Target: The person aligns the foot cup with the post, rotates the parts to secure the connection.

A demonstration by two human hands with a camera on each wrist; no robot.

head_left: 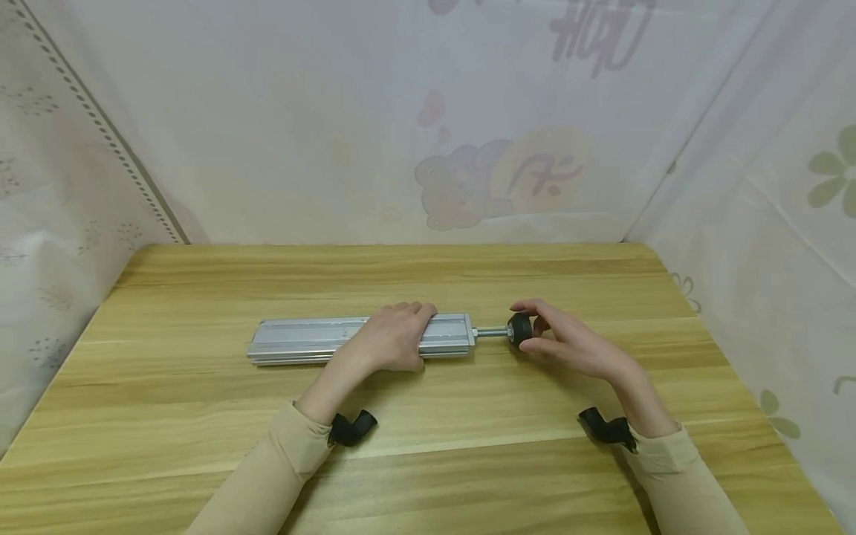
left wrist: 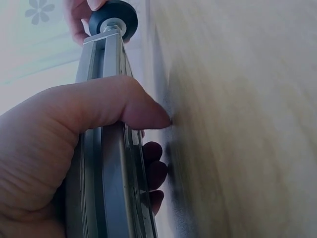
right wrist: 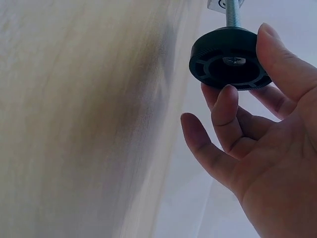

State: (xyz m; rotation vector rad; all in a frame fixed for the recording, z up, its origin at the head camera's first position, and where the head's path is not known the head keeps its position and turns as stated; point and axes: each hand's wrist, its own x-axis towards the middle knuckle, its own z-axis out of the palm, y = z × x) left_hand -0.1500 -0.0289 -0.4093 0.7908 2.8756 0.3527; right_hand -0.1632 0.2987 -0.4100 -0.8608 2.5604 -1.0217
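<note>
An aluminium profile (head_left: 307,338) lies lengthwise across the wooden table in the head view. My left hand (head_left: 394,338) grips it near its right end, thumb on the near side and fingers over the far side. From that end a threaded rod (head_left: 493,332) sticks out, carrying a round black levelling foot (head_left: 520,329). My right hand (head_left: 558,338) pinches the foot's rim between thumb and fingers. The right wrist view shows the underside of the foot (right wrist: 228,59), with a screw head in its middle. In the left wrist view the profile (left wrist: 113,168) passes under my thumb.
The wooden table (head_left: 441,475) reaches back to a pale printed curtain (head_left: 301,148), with more curtain along both sides. A black wrist mount (head_left: 353,429) sits at the left cuff, and another black mount (head_left: 605,429) at the right cuff.
</note>
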